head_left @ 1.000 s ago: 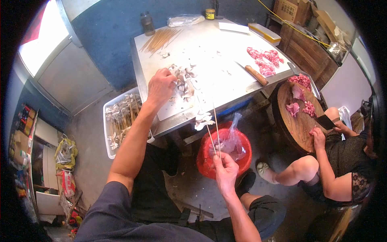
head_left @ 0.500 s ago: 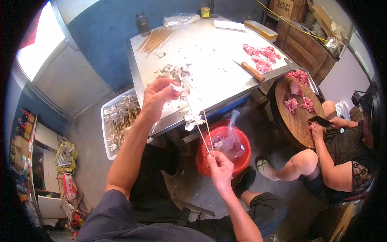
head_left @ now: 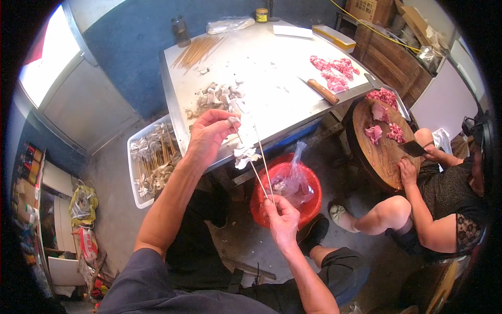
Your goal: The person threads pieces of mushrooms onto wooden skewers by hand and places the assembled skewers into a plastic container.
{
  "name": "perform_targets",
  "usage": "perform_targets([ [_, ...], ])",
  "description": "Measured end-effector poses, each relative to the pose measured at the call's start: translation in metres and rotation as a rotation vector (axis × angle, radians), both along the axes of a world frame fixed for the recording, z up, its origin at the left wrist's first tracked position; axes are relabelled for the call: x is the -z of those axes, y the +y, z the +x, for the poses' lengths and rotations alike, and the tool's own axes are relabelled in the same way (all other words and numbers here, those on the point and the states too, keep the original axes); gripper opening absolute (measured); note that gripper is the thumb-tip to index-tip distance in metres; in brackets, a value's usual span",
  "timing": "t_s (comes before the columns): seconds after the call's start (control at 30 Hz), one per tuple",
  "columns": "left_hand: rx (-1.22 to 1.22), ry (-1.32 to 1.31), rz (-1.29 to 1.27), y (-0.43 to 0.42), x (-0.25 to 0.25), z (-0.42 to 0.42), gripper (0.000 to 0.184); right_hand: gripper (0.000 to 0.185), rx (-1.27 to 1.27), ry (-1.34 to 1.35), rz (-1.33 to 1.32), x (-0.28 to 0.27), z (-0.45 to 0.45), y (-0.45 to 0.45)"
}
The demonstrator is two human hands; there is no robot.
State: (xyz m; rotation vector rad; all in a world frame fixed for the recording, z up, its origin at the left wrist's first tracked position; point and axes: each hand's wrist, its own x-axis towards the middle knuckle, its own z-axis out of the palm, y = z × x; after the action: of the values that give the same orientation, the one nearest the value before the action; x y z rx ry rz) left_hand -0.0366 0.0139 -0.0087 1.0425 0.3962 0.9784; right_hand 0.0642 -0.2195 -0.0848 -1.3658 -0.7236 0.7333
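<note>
My left hand (head_left: 208, 137) pinches a small mushroom piece (head_left: 234, 122) at the upper tip of a wooden skewer. Pale mushroom pieces (head_left: 244, 156) are threaded midway along that skewer. Low down, my right hand (head_left: 283, 219) grips the skewer (head_left: 258, 179) together with a second, bare-looking skewer (head_left: 263, 155). Behind my left hand, a pile of loose mushroom pieces (head_left: 217, 97) lies on the white tabletop (head_left: 272, 68). Bare skewers (head_left: 197, 51) are spread at the table's far left. A white tray (head_left: 132, 172) of mushroom skewers stands left of the table.
A red basin (head_left: 316, 201) with a plastic bag stands below my right hand. Right of it, a person holds a cleaver (head_left: 412, 148) over a round chopping board (head_left: 366, 125) with meat. A knife (head_left: 323, 91) and red meat (head_left: 334, 71) lie on the table.
My left hand has left the mushroom pile with a piece and come to the skewer tip. My right hand and the skewers have shifted slightly left in view.
</note>
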Motion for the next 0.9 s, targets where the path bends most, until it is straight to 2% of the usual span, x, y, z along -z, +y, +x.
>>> perform_targets([
  [0.27,-0.023,-0.012,-0.004,-0.001,-0.001,0.000,0.012,0.019,0.023,0.012,0.017,0.003,-0.001,0.001],
  [0.47,-0.031,0.239,0.226,0.001,-0.001,-0.008,0.012,0.018,0.005,0.009,-0.010,0.001,0.002,-0.001],
  [0.53,0.209,0.341,0.269,-0.005,-0.005,-0.009,0.012,0.017,-0.015,0.013,-0.033,0.003,0.003,-0.002],
  [0.6,0.283,0.325,0.332,-0.009,-0.008,-0.010,0.013,0.018,0.019,-0.010,-0.006,0.007,0.003,0.000],
  [0.67,0.093,0.373,0.328,-0.002,-0.009,-0.010,0.015,0.018,0.018,-0.001,-0.024,0.002,0.005,-0.001],
  [0.7,-0.024,0.367,0.388,0.005,-0.010,-0.011,0.015,0.018,0.017,0.008,-0.044,-0.001,0.006,-0.001],
  [0.8,-0.404,0.587,0.614,0.029,-0.001,-0.009,0.011,0.015,0.088,0.016,-0.001,0.001,0.007,0.001],
  [0.83,-0.405,0.587,0.614,0.035,0.000,-0.006,0.011,0.015,0.088,0.016,0.000,0.000,0.007,0.001],
  [0.9,-0.421,0.689,0.931,0.040,0.001,-0.002,0.008,0.015,0.090,0.028,-0.003,0.000,0.008,0.000],
])
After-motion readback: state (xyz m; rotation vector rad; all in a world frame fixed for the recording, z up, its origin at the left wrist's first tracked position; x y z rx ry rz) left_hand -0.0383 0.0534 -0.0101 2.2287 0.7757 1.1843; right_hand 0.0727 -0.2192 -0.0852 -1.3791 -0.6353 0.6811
